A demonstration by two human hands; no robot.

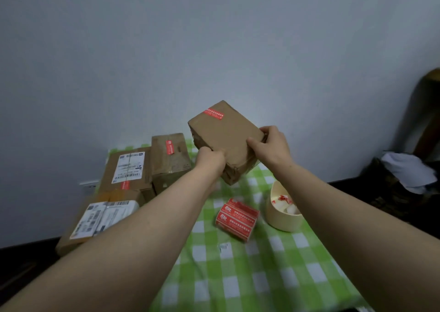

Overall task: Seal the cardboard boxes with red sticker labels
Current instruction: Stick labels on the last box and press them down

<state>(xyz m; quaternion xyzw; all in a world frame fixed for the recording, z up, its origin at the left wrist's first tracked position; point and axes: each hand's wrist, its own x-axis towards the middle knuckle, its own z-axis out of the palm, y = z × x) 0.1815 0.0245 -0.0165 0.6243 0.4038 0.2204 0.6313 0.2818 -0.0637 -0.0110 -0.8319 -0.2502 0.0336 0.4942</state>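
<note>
Head view: box (226, 140), red sticker (215, 114) on top, gripped above the counter (262, 276) by left hand (210, 155) and right hand (273, 145), fingers curled. Sealing seems done; next, probably stacking at counter's far-left corner.

A home room: checked tablecloth (262, 276), plain wall (166, 49), parcels (128, 168).

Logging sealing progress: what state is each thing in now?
Brown cardboard box in hands: lifted, red sticker on.
Left hand: grips the box.
Right hand: grips the box.
Tall brown cardboard box behind: standing, stickered.
Red rectangular sticker pack: lying untouched.
Round beige tub: open, partly filled.
</note>
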